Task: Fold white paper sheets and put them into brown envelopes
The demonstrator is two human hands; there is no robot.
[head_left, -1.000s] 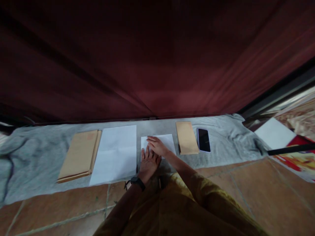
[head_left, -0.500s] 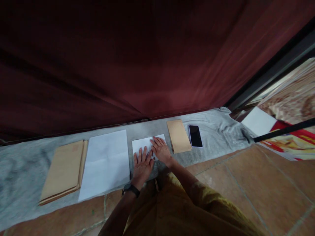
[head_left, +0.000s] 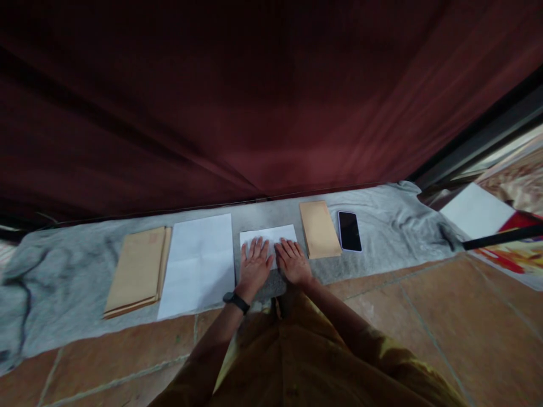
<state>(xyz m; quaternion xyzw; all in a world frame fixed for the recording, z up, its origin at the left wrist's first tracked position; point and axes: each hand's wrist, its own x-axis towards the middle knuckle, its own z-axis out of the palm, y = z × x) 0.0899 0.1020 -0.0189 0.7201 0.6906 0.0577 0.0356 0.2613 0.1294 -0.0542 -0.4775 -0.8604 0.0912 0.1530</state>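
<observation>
A small white sheet of paper (head_left: 268, 232), perhaps folded, lies on a grey cloth (head_left: 271, 210) in front of me. My left hand (head_left: 254, 264) rests flat on its left part, fingers spread, with a dark watch on the wrist. On the right part lies my right hand (head_left: 294, 261), palm down with the fingers stretched out. Both hands hide much of the paper's near half. Left of them is a large white sheet (head_left: 198, 263) with faint creases. A smaller brown envelope stack (head_left: 320, 230) lies right of my right hand.
Larger brown envelopes (head_left: 136, 268) are stacked at the left. A phone (head_left: 349, 230) with a dark screen lies at the right. Behind the cloth hangs a dark red curtain (head_left: 271, 141). A dark bar (head_left: 500, 236) crosses near a printed red and yellow sheet (head_left: 515, 257). Brown floor tiles (head_left: 382, 316) run in front.
My right hand has slid toward me and right over the paper, away from my left hand. My left hand stays flat on it. The view has shifted, so the items appear further right.
</observation>
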